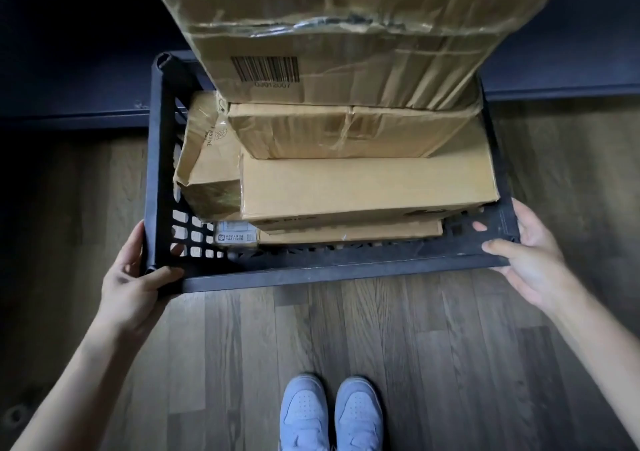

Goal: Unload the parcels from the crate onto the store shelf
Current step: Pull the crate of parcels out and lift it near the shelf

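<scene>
A black plastic crate with lattice walls hangs above the wooden floor, stacked full of brown cardboard parcels. The tallest parcel, creased and with a barcode, towers on top. Under it lies a taped box, then a wide flat box and a thinner one. A crumpled parcel leans at the left, and a small white-labelled packet sits low. My left hand grips the crate's near left corner. My right hand grips the near right corner.
A dark low shelf or ledge runs across behind the crate, with deep shadow above it. Grey-brown floorboards lie below. My two pale blue shoes stand directly under the crate's near edge.
</scene>
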The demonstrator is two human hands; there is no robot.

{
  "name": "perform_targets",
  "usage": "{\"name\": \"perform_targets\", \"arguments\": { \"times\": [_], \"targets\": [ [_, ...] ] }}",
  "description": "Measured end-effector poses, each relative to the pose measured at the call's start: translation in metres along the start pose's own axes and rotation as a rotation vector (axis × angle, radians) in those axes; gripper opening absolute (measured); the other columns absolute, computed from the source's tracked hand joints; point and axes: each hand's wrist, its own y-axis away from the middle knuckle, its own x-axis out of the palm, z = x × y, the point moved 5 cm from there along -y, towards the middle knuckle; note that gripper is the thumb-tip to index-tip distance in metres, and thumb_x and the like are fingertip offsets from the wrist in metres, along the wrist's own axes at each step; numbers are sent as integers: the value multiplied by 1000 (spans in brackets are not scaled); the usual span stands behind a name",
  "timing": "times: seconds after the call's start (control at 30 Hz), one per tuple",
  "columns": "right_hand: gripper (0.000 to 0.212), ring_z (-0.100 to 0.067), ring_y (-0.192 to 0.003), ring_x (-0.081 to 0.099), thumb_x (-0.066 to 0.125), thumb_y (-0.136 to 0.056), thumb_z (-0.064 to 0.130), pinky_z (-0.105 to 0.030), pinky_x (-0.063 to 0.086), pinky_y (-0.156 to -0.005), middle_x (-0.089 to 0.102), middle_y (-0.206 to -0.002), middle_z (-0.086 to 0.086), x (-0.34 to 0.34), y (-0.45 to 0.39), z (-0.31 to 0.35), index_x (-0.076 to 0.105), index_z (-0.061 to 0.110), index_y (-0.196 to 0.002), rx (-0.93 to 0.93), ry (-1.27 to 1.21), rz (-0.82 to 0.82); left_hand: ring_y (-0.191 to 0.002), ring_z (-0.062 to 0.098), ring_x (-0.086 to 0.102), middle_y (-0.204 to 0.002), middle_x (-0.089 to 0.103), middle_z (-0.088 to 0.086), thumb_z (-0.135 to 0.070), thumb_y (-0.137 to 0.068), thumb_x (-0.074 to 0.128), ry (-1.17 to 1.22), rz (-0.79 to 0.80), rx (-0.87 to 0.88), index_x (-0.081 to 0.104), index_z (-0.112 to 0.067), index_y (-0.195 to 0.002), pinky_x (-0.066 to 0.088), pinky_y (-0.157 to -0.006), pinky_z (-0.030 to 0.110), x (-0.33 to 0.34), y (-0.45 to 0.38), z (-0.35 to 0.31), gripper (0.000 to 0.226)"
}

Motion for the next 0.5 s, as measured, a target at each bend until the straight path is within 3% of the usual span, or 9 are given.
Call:
{"name": "perform_targets", "arguments": {
  "times": [0.13, 0.3, 0.4, 0.5],
  "targets": [
    [80, -22, -122, 51, 41, -80, -27, -23, 54, -72, 47, -140, -4, -2, -4, -5, 33, 24, -142, -8, 20, 1, -88, 10, 67, -114, 64, -2, 25, -78, 43, -24, 10, 5, 43, -26, -138, 59, -70, 32, 0, -1, 1, 79],
    [80, -20, -122, 52, 46, -80, -25, -30, 56, -72, 54, -130, 1, -8, -11, -12, 34, 27, -140, 12, 24, 9, -102, 21, 59, -128, 56, 5, 24, -79, 44, -15, 7, -1, 36, -24, -143, 57, -74, 33, 1, 3, 2, 81],
    [80, -20, -119, 53, 52, -80, -21, -39, 57, -67, 57, -121, 6, -9, -13, -14, 35, 33, -137, 23, 99, 5, -102, 21, 60, -122, 59, 2, 23, -80, 45, -50, 19, -11, 37, -27, -142, 60, -67, 29, 1, 1, 0, 80],
    [84, -24, -112, 55, 60, -80, -11, -41, 54, -70, 45, -139, -3, -11, -12, -9, 28, 38, -140, 54, 204, 4, -99, 21, 62, -114, 61, -1, 19, -81, 49, -151, 25, -22, 43, -36, -135, 60, -66, 27, 2, 5, -6, 77]
  ]
}}
